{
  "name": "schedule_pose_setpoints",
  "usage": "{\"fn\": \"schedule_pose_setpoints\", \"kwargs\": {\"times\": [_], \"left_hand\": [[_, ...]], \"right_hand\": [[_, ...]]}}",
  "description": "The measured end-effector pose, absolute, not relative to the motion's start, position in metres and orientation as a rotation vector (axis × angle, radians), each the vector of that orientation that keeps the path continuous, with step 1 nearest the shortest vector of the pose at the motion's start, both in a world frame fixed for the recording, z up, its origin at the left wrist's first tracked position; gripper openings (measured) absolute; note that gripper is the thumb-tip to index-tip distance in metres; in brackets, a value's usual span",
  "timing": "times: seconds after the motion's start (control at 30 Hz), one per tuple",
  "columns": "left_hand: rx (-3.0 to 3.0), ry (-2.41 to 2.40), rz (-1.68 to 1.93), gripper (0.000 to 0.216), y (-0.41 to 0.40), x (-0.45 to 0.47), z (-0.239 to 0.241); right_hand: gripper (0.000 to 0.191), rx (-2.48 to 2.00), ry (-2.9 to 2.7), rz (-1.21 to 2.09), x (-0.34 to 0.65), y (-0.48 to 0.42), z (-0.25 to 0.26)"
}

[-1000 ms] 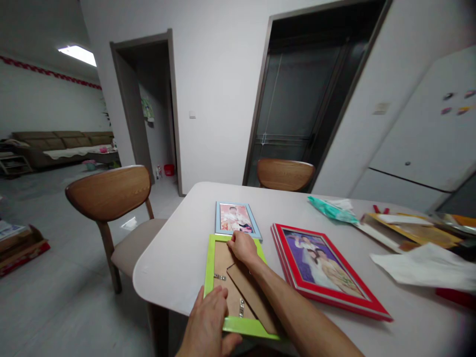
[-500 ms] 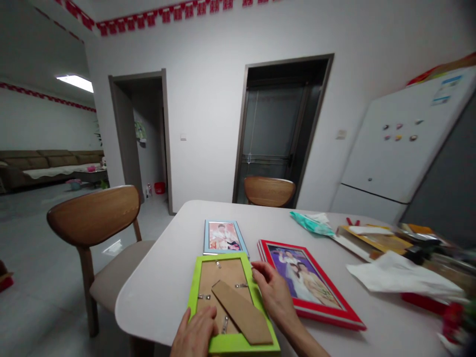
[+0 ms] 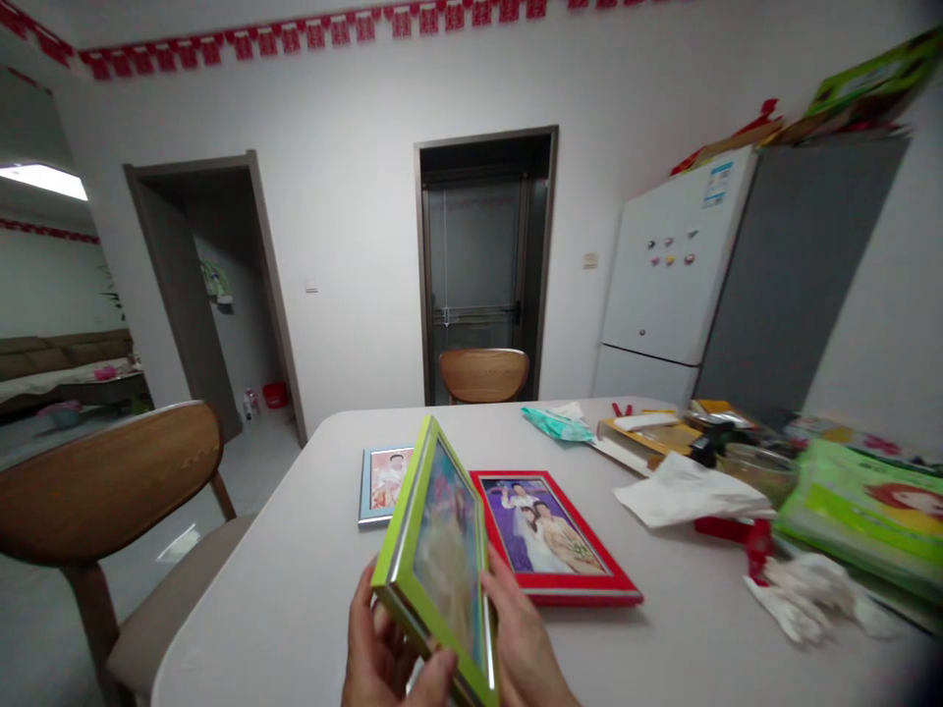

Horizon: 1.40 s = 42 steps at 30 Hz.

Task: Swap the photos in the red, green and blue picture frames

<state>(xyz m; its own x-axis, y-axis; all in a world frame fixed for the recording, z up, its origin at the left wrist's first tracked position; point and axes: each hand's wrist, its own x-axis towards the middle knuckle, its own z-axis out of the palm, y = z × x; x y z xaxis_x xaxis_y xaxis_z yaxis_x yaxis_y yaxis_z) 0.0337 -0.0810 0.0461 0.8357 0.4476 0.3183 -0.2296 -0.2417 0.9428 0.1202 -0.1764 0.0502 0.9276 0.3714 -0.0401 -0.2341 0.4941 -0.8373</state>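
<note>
A green picture frame (image 3: 442, 560) is held up and tilted above the table, its glazed front turned to the right and its picture blurred. My left hand (image 3: 387, 643) grips the lower left edge, thumb along the bottom. On the right edge, my right hand (image 3: 520, 628) is closed around the frame, its fingertips partly hidden. Flat on the table just to the right lies a red picture frame (image 3: 552, 596) with a photo of people on purple. Behind the green one, partly covered, is a light blue picture frame (image 3: 362, 491).
On the right of the white table (image 3: 265, 570) lie a white sheet (image 3: 685, 491), a teal packet (image 3: 556, 425), a yellow box (image 3: 648, 437), crumpled tissues (image 3: 817, 594) and a green package (image 3: 861, 520). Wooden chairs stand at the left (image 3: 125, 481) and far side (image 3: 484, 375).
The green picture frame, which lay face down with its stand showing, has been lifted and turned so its front shows. Both hands now grip it. The view has swung to the right.
</note>
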Motion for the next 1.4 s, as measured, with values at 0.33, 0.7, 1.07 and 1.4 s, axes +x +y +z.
{"fn": "schedule_pose_setpoints", "kwargs": {"times": [0.33,0.7,1.07,1.4], "left_hand": [[1.693,0.076,0.402,0.062,-0.132,0.121,0.043],[2.364,0.153,0.411,0.044,-0.105,0.145,0.034],[2.79,0.276,0.27,0.054,0.0,0.147,0.04],[2.94,-0.097,0.468,0.024,-0.032,0.012,0.005]], "right_hand": [[0.051,-2.126,-0.201,-0.008,0.261,-0.293,0.067],[0.039,-2.356,-0.307,-0.144,0.29,-0.302,0.047],[0.028,-2.317,-1.124,-1.194,0.21,-0.254,0.005],[0.031,-1.84,-1.365,-0.784,0.134,-0.204,0.018]]}}
